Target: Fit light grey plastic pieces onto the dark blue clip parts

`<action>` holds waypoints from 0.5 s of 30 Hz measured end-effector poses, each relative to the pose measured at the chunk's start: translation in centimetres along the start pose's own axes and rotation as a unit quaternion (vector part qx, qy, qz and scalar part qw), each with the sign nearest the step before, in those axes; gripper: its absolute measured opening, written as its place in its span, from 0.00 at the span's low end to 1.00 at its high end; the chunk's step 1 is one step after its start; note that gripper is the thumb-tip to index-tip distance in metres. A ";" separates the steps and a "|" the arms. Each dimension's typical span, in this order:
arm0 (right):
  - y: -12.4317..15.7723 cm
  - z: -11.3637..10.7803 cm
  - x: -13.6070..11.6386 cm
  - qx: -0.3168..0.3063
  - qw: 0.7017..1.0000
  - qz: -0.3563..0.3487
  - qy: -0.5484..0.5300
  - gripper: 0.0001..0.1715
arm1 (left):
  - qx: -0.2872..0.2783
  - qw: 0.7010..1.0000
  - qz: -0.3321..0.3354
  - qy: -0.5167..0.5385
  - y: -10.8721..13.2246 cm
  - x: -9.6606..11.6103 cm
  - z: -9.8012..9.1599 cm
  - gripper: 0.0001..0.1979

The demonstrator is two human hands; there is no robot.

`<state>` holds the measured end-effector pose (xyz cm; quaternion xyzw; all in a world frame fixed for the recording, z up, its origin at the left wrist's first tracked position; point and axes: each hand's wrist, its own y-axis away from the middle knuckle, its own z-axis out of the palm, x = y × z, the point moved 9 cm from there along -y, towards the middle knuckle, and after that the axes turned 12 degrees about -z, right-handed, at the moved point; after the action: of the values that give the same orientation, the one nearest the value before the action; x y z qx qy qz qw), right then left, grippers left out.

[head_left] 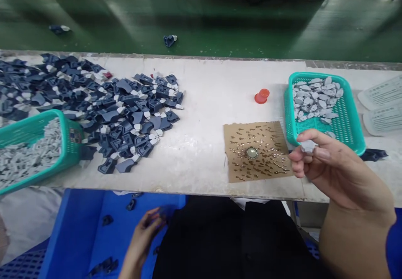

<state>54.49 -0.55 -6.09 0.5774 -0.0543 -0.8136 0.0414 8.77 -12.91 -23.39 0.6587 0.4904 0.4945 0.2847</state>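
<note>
My right hand (339, 170) pinches a small light grey plastic piece (308, 146) between thumb and fingers, above the front corner of the green basket (356, 122) of similar pieces. Low over the blue bin (78, 229), my left hand (143, 235) has its fingers curled around a dark blue plastic part (165, 213), which is blurred and partly hidden. A brown cardboard sheet (230, 145) lies in front of me with many small shiny screws and a round, beaded-edged ornament (252, 152) on it.
A large heap of dark blue parts with whitish pieces (125, 116) covers the left of the table. Another green basket (67, 145) holds small grey pieces. A red cup-like item (261, 96) stands behind the cardboard. Clear plastic trays (383, 107) lie far right; a green strip (220, 28) runs behind.
</note>
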 end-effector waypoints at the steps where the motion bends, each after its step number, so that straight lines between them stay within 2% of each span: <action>1: 0.0 0.1 0.0 0.003 1.000 -0.001 0.003 0.13 | 0.008 0.999 -0.001 0.047 -0.1 0.2 -1.3 0.21; 4: -0.1 0.7 -0.1 -0.013 1.000 -0.005 0.008 0.10 | 0.001 0.983 0.013 0.183 1.3 2.1 -3.9 0.26; 6: -0.2 1.3 0.1 -0.029 0.999 -0.007 0.021 0.09 | -0.055 0.968 0.060 0.235 3.7 4.7 -3.4 0.29; 7: -0.3 1.4 0.2 -0.028 0.999 -0.009 0.034 0.09 | -0.100 0.960 0.087 0.246 5.2 6.2 -2.1 0.30; 9: -0.4 1.1 0.3 0.000 0.998 -0.024 0.065 0.09 | -0.210 0.933 0.125 0.265 8.2 9.3 2.2 0.30; 12: -0.4 -0.4 0.6 0.058 0.993 -0.037 0.100 0.08 | -0.373 0.869 0.166 0.280 11.6 13.6 10.5 0.21; 13: -0.5 -1.1 1.0 0.065 0.991 -0.032 0.110 0.07 | -0.418 0.846 0.185 0.274 12.3 15.0 13.1 0.21; 15: -0.9 -2.2 1.7 0.043 0.989 -0.041 0.132 0.05 | -0.467 0.810 0.217 0.283 12.6 17.0 16.9 0.22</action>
<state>55.96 0.00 -8.51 0.6829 -0.0599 -0.7280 -0.0102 29.62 0.25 -12.10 0.3670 0.1040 0.8770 0.2922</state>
